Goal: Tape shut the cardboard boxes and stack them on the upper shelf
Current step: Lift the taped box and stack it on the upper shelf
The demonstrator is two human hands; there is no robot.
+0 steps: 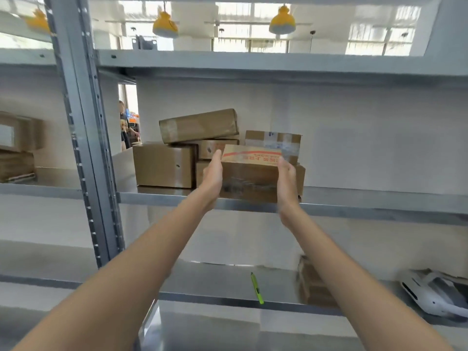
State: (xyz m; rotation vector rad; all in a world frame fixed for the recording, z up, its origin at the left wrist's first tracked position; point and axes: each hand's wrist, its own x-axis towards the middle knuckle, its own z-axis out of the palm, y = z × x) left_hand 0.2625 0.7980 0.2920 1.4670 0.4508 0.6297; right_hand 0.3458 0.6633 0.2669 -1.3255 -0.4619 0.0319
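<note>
Two bare hands hold a taped cardboard box (pixel 249 173) between them at the front edge of the upper shelf (pixel 354 202). The left hand (pixel 212 177) lies flat against the box's left end, its fingers (pixel 216 158) straight, together and pointing up and away. The right hand (pixel 287 182) presses the right end in the same way, fingers straight and close together; neither hand curls round the box. The box's near bottom edge rests on or just over the shelf lip, and its top carries a red stripe with printed characters, under clear tape.

Behind and beside it on the same shelf stands a cluster of other brown boxes. A large box (pixel 163 164) sits to the left, a long box (pixel 198 125) lies tilted on top of the pile, and a box with glossy tape (pixel 273 141) stands at the back right, touching or nearly touching the held one.

On the lower shelf (pixel 215 282) a green utility knife (pixel 257 288) lies near the front edge, a blurred stack of flat cardboard (pixel 314 282) lies to its right, partly hidden by the right forearm, and a white device (pixel 430 292) lies at the far right. A grey metal upright (pixel 83 138) of the rack rises at the left.
</note>
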